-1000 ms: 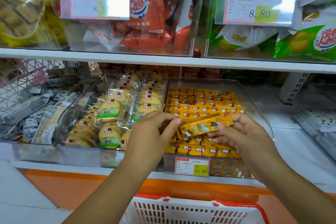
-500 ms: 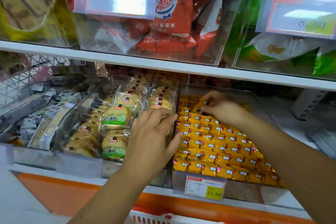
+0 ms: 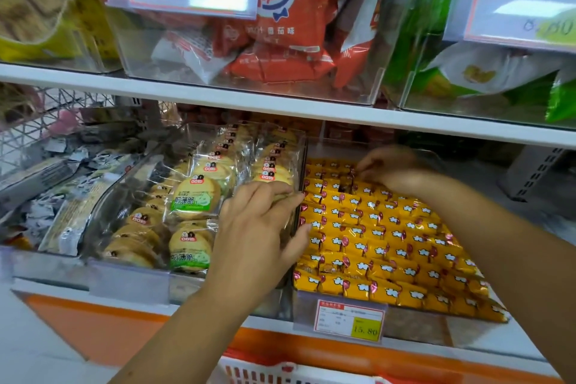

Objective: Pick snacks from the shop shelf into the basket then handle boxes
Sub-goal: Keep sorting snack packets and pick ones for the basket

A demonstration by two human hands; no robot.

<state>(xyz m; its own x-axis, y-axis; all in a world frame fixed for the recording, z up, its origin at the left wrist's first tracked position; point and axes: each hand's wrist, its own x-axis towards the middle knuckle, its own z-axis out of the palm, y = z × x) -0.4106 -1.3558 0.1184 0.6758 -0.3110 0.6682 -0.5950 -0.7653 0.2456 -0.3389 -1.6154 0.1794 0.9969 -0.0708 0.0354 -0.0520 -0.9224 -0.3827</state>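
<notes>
Shop shelving fills the view, with clear bins of bagged snacks above the hands and a lower shelf of bins at hand level. Yellow snacks fill the bin that lies ahead of both hands, packed tight in rows that run from the left hand's side across to the right's. Only their upper ends show, so their long axis seems to run down into the bin; a pack would probably have to come straight up and out.

Right hand reaches to the far rows, fingertips down among the packs. It is blurred, so I cannot tell whether it pinches one. Left hand is nearer the body, fingers loosely extended and holding nothing, their tips at the bin's left wall, with biscuits just to its left.

The two hands are apart, the right farther in and plainly the one nearer the far-row packs. Basket shows only as a rim below both wrists, close to the body, so any pack lifted would travel back toward the body and down.
</notes>
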